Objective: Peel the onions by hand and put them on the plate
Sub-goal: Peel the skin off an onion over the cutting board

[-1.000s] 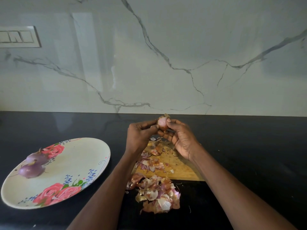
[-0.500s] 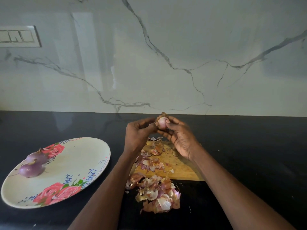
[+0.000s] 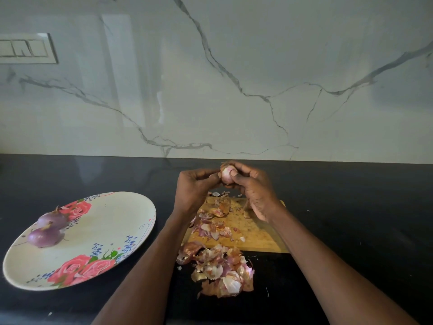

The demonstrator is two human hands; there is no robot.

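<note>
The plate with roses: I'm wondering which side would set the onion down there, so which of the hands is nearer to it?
Left. The left hand is right of the plate, gripping the onion; the right hand lies farther right, beyond the onion.

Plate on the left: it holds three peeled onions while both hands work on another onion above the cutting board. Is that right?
Not quite. The head view shows two peeled onions on the plate, not three. The rest stands: the left hand and right hand both hold another onion above the cutting board.
</note>
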